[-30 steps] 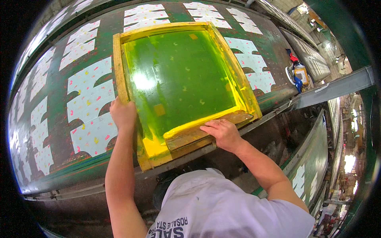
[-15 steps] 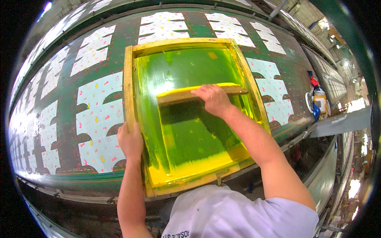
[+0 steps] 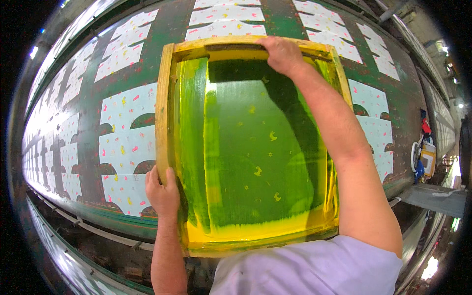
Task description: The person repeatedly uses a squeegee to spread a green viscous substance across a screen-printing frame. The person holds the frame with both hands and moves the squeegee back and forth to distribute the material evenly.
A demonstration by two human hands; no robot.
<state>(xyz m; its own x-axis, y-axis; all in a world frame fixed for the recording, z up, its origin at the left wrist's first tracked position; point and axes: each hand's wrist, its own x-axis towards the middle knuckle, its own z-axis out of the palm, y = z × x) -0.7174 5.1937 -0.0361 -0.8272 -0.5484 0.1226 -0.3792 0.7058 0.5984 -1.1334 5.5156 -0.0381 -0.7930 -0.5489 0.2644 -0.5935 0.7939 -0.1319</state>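
A wooden-framed printing screen (image 3: pixel 162 108) lies on the long table, its green mesh (image 3: pixel 236 147) showing small yellow figures and wet yellow ink (image 3: pixel 211 235) along the near edge and sides. My left hand (image 3: pixel 162 191) is closed round the left rail of the frame, thumb on the inner side. At the far end my right hand (image 3: pixel 282 55) is closed on the squeegee (image 3: pixel 228 48), its fingertips close to the far rail. The squeegee lies crosswise against that rail; the hand covers part of it.
Rows of white printed fabric pieces (image 3: pixel 129 142) lie flat on the green and brown table (image 3: pixel 88 98), on both sides and beyond the screen. A yellow-and-white item (image 3: pixel 427 160) with blue and red things stands at the right edge. A grey metal panel (image 3: pixel 432 197) juts out below it.
My right hand has pushed the squeegee from mid-screen to the far rail, baring the mesh with its yellow figures. My left hand keeps its hold on the left rail. The view has shifted slightly.
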